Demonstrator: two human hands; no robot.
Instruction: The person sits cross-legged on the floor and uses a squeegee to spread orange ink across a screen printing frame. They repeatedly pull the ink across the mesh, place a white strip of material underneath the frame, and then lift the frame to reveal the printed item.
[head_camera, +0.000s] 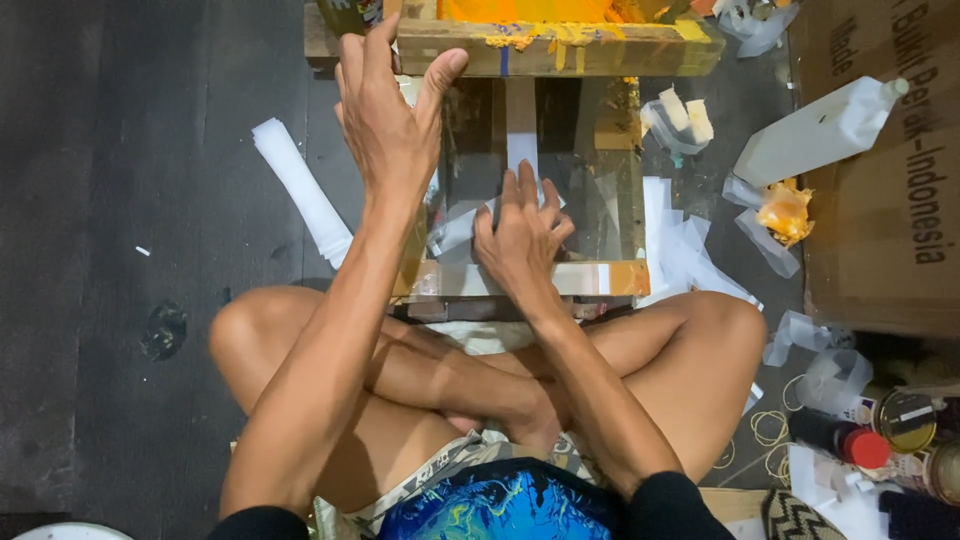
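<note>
Two hands work above your crossed legs (480, 370), which fill the lower middle of the frame. Just beyond your knees, your right hand (520, 235) lies palm down on a clear plastic sheet (590, 180) spread over the low wooden printing table (620, 278) at frame centre; its fingers are spread and slightly curled, pressing the film flat, gripping nothing. Further up, your left hand (385, 120) reaches toward the upper left of centre, fingers splayed wide, the thumb against the near rail of the wooden screen frame (560, 45), whose mesh is coated in orange ink. Whether that hand has closed on the rail you cannot tell; it looks open, resting on it.

You seem to be at the positioning step: film being seated on the bed, screen raised. A next move would call for keeping the film from sliding while the frame is steadied.

At the right sit a white squeeze bottle (820, 130), crumpled plastic with orange residue (785, 212) and a cardboard box (880, 200); a white paper roll (300, 185) lies at left.
</note>
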